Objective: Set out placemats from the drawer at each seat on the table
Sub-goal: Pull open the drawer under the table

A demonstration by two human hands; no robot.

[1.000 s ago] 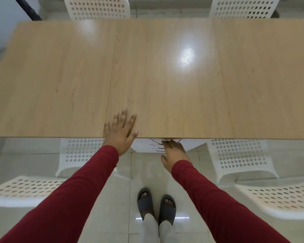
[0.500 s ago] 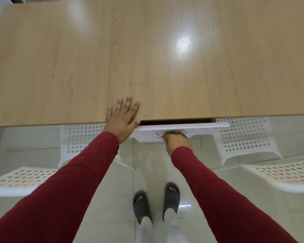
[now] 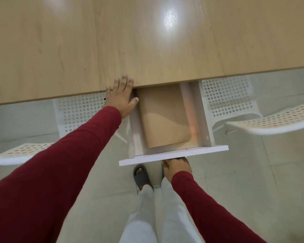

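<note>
**Drawer open, placemats still inside, no seat set yet**

The placemats (image 3: 162, 118) lie as a flat tan stack inside the white drawer (image 3: 174, 155), which stands pulled well out from under the near edge of the bench (image 3: 112, 41). The stack sits toward the left of the drawer, with a bare white strip along its right side; how many mats it holds cannot be told from above. Its far end runs under the bench top.

The right hand (image 3: 176, 168) is below the drawer's front panel, its fingers curled up under the panel where the handle must be; the handle itself is almost wholly hidden. The left hand (image 3: 124, 97) rests flat on the near edge of the bench, fingers straight and spread, thumb reaching toward the drawer's left wall, holding nothing.

The visible bench top carries no mat. White perforated chairs (image 3: 223, 95) stand tucked in to the left and right of the drawer, with two more seats (image 3: 270, 122) nearer at each side.

By this showing, only the opening step is done. Lifting the mats out and laying one at each seat is all still left.
</note>
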